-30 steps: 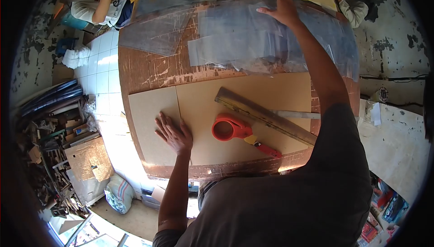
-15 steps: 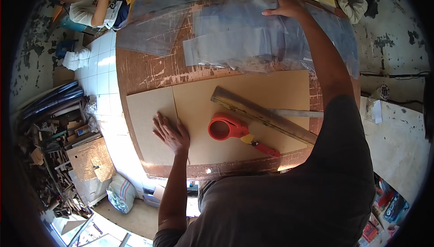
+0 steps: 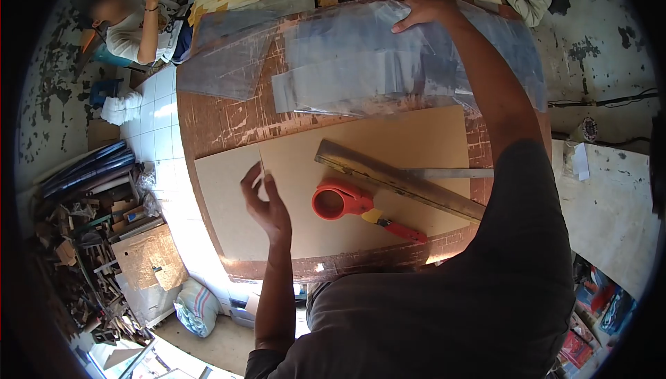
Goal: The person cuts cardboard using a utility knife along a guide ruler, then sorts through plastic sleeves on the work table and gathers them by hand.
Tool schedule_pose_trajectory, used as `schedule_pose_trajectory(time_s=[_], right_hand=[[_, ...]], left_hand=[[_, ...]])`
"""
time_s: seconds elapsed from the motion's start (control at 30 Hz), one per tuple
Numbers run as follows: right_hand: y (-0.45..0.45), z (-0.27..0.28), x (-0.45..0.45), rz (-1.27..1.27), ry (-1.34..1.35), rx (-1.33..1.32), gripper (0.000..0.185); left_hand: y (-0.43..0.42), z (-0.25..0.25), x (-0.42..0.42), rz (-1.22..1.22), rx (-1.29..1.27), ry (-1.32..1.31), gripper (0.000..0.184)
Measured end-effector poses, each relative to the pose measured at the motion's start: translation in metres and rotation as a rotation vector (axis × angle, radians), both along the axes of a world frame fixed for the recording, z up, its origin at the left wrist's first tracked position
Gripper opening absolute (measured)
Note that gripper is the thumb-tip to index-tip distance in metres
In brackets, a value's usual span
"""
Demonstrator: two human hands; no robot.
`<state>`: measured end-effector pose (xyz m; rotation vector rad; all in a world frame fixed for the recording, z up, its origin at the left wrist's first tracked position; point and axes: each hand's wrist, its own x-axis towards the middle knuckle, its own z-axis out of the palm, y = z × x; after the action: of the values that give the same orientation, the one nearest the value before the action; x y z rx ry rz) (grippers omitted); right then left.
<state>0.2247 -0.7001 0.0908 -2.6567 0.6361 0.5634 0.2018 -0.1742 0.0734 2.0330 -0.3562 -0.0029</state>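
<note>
My left hand (image 3: 267, 202) is lifted just over the brown board (image 3: 298, 233), fingers curved and thumb apart, near the seam between the board and a narrower left piece (image 3: 225, 199). Nothing shows between its fingers. At the table's far side my right hand (image 3: 430, 11) spreads over clear plastic sheets (image 3: 347, 74), thumb pointing left; its fingertips are partly hard to see. On the board lie an orange-red ring-shaped tool (image 3: 357, 203), perhaps a tape dispenser, a red and yellow cutter (image 3: 402, 230), and a long thick straightedge bar (image 3: 395, 179) slanting over a thin metal strip (image 3: 451, 173).
The scratched brown table (image 3: 222, 119) bears another plastic sheet (image 3: 229, 67) at its left. One person (image 3: 128, 36) is at the far left; another person's sleeve (image 3: 528, 3) shows far right. Scrap wood (image 3: 83, 261) and a white sack (image 3: 198, 306) stand on the left.
My left hand has risen from lying flat on the left board piece, and its fingers have curled. My right hand stays at the far edge over the plastic. The view has shifted slightly.
</note>
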Motion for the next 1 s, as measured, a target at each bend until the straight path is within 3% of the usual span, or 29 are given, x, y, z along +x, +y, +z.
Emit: schedule_pose_trajectory(time_s=[0.1, 0.17, 0.23, 0.27, 0.33, 0.47, 0.53, 0.63, 0.77, 0.87, 1.0], right_hand=[[-0.009, -0.010, 0.006, 0.095, 0.039, -0.046, 0.089], [-0.011, -0.016, 0.002, 0.143, 0.070, -0.067, 0.085], [-0.006, -0.011, -0.011, 0.058, -0.032, 0.065, 0.079], [-0.006, -0.010, -0.014, 0.057, -0.034, 0.058, 0.079], [-0.007, -0.016, -0.018, 0.092, -0.098, 0.057, 0.078], [0.005, -0.005, -0.036, 0.073, -0.094, 0.177, 0.075], [0.008, -0.006, -0.047, 0.111, -0.115, 0.027, 0.073], [0.020, 0.010, -0.075, 0.177, -0.278, 0.076, 0.068], [0.020, 0.016, -0.086, 0.187, -0.267, 0.175, 0.066], [0.014, 0.000, -0.073, 0.142, -0.230, 0.211, 0.074], [0.000, -0.041, -0.052, 0.197, -0.230, 0.020, 0.088]], left_hand=[[-0.064, 0.008, -0.022, -0.349, -0.308, 0.553, 0.028], [-0.105, 0.001, -0.035, -0.505, -0.339, 1.047, 0.035], [-0.142, -0.003, -0.050, -0.518, -0.421, 1.369, 0.042], [-0.157, -0.014, -0.057, -0.524, -0.425, 1.366, 0.042], [-0.181, -0.052, -0.067, -0.460, -0.728, 1.634, 0.050], [-0.213, -0.079, -0.073, -0.401, -0.845, 1.683, 0.060], [-0.220, -0.074, -0.075, -0.322, -0.899, 1.647, 0.067], [-0.223, -0.082, -0.083, -0.287, -0.949, 1.634, 0.068], [-0.223, -0.087, -0.089, -0.318, -0.960, 1.610, 0.072], [-0.223, -0.081, -0.089, -0.289, -0.954, 1.609, 0.075], [-0.220, -0.077, -0.086, -0.317, -0.959, 1.586, 0.076]])
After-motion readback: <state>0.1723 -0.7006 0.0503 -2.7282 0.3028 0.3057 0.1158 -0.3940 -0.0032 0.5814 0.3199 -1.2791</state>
